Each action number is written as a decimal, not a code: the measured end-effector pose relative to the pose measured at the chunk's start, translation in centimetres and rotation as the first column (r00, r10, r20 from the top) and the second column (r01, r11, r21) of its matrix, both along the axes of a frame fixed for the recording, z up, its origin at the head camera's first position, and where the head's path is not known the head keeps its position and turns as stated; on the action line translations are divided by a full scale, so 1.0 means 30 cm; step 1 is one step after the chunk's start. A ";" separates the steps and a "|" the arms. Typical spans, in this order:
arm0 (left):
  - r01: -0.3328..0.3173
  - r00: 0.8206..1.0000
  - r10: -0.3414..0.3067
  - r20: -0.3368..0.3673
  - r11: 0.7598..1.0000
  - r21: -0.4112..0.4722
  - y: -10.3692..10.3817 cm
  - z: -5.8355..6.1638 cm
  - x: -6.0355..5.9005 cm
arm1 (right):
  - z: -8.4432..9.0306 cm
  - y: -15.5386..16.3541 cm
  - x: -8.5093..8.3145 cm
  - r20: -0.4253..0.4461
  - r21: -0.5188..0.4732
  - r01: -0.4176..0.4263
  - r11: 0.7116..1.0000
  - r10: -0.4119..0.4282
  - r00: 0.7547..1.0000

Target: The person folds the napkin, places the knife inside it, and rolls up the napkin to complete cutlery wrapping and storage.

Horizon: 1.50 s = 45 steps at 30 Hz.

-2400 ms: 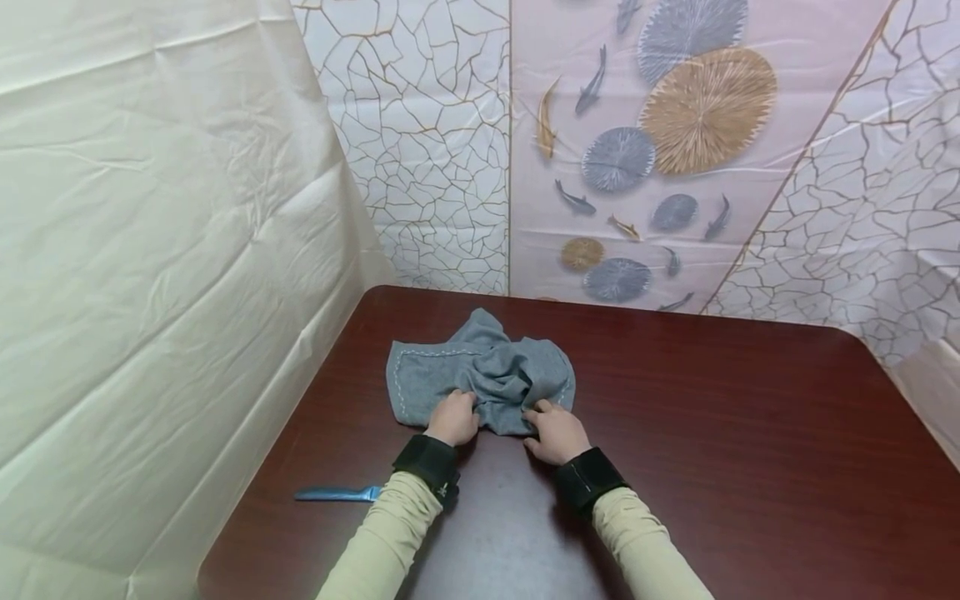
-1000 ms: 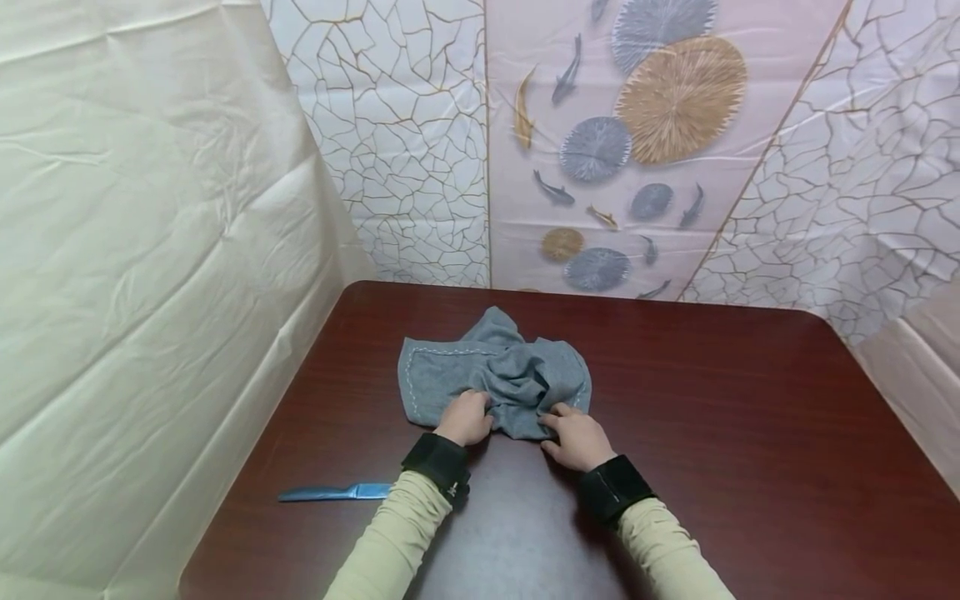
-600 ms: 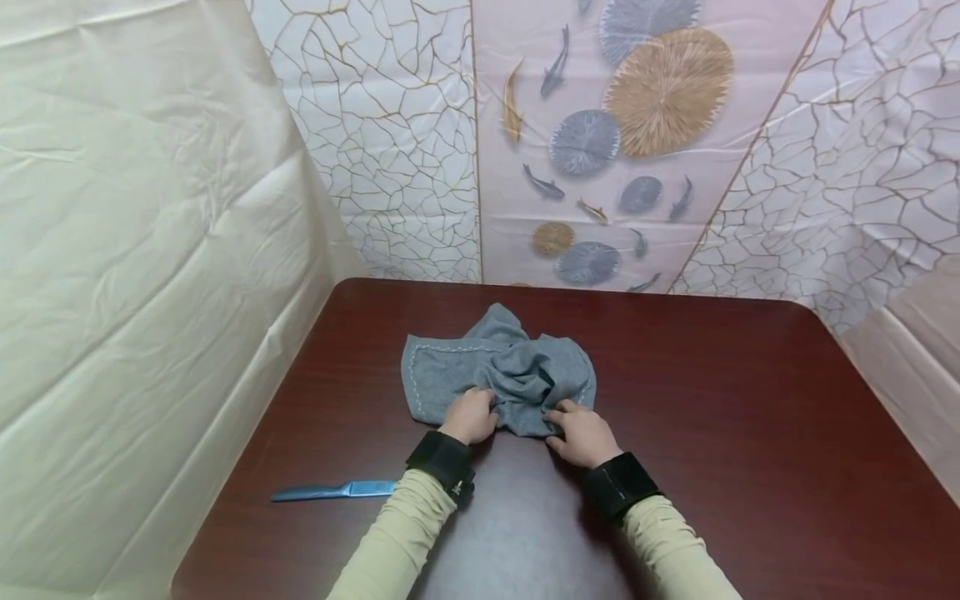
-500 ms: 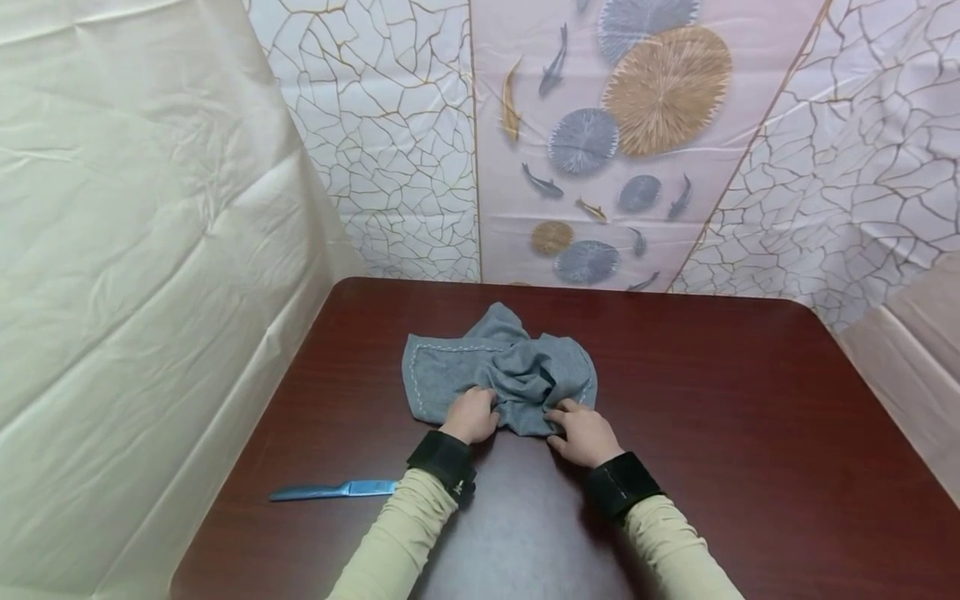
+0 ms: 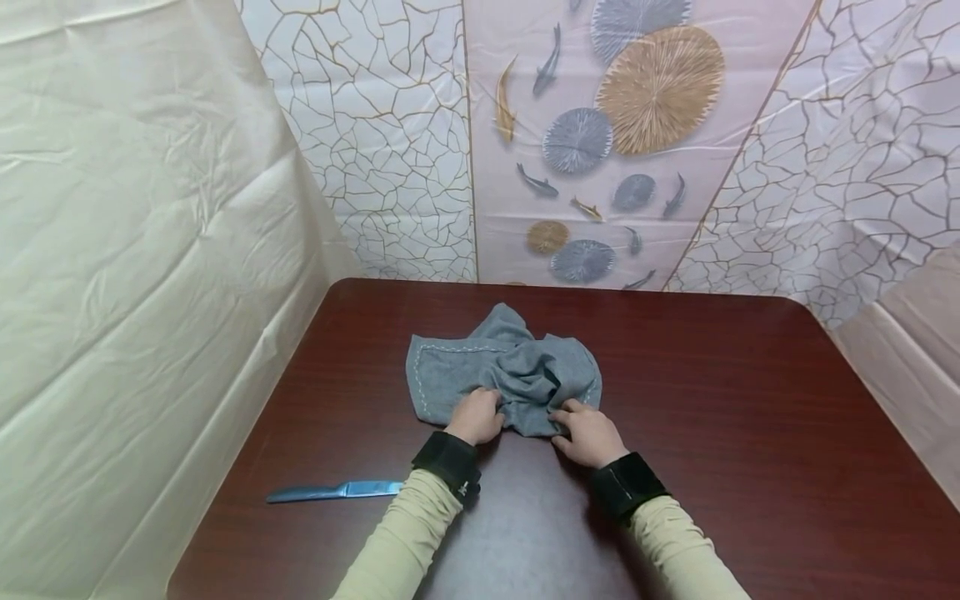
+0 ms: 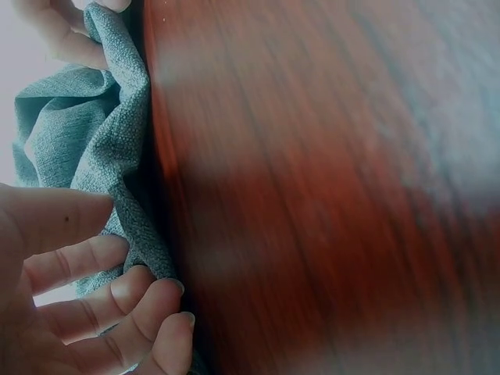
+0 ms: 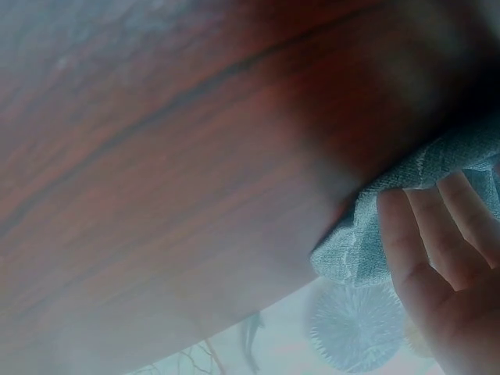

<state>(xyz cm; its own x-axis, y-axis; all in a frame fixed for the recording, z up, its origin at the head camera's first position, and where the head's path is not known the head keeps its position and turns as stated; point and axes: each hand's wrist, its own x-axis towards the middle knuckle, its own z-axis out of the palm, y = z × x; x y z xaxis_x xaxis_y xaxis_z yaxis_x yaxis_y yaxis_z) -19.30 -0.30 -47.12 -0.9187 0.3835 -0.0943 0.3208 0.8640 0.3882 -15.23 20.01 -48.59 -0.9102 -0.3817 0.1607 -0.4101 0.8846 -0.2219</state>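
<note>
Grey cloth [image 5: 504, 375] lay bunched mid-table [image 5: 750, 433], near edge held by both hands. Left hand [image 5: 476, 415] and right hand [image 5: 589, 433] each pinched its hem, fingers [image 6: 117, 293] curled onto fabric. Best done by keeping both pinches firm and pulling evenly apart, clear of the blue knife [image 5: 333, 491] to the left.

A grey cloth [image 5: 501, 372] with pale stitching is lying on the dark reddish-brown tabletop [image 5: 735, 433]. Left of the cloth, a blue knife [image 5: 333, 491] is showing. Behind the cloth, a pink backdrop [image 5: 600, 142] is displaying grey and tan discs and fish.
</note>
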 end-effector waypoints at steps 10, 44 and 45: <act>0.014 1.000 -0.014 0.021 1.000 -0.002 0.029 -0.007 0.007 | -0.003 0.023 0.011 0.011 0.019 0.016 1.000 -0.017 1.000; 0.077 0.997 -0.077 -0.010 0.997 -0.019 0.127 -0.008 0.037 | 0.010 0.116 0.056 -0.025 0.017 0.040 0.999 -0.039 0.999; 0.076 0.997 -0.076 -0.012 0.997 -0.021 0.130 -0.009 0.037 | 0.011 0.118 0.057 -0.029 0.014 0.039 0.999 -0.039 0.999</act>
<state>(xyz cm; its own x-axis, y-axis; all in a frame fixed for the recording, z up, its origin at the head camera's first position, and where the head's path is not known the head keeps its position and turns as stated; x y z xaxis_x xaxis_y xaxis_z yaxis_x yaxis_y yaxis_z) -18.19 3.60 -47.39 -0.8882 0.4502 -0.0917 0.3905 0.8448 0.3658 -13.53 23.55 -48.26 -0.9196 -0.3486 0.1812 -0.3813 0.9031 -0.1977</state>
